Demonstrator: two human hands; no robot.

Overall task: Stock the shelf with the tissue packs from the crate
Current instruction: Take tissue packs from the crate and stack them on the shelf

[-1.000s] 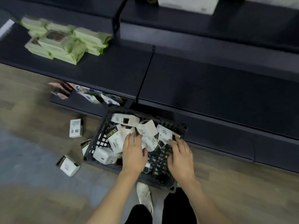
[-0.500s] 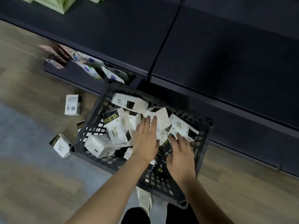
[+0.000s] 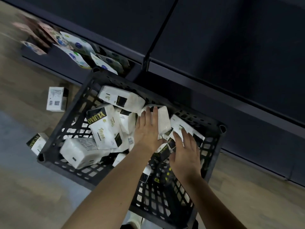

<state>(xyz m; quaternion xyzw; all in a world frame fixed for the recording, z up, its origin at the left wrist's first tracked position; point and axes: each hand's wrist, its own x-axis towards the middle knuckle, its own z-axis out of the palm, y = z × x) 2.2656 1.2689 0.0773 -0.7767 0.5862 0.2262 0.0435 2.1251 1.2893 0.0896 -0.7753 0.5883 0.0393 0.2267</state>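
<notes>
A black lattice crate (image 3: 92,172) sits on the wood floor (image 3: 29,195) against the base of a dark shelf (image 3: 231,55), holding a loose heap of white tissue packs (image 3: 105,129) with black-and-gold labels. The left hand (image 3: 147,131) lies flat, fingers straight and together, on one pack (image 3: 163,118) near the crate's far wall. The right hand (image 3: 185,152) reaches in just beside it, fingers spread over another pack (image 3: 179,126); whether it grips anything I cannot tell. Two more white packs lie on the floor left of the crate, one flat (image 3: 55,99), one tilted against the crate's corner (image 3: 37,142). Behind the crate, the lowest shelf tier carries leaning pouches (image 3: 77,50) with blue marks, close to the crate's far rim. The broad shelf board above overhangs the crate's back edge.
</notes>
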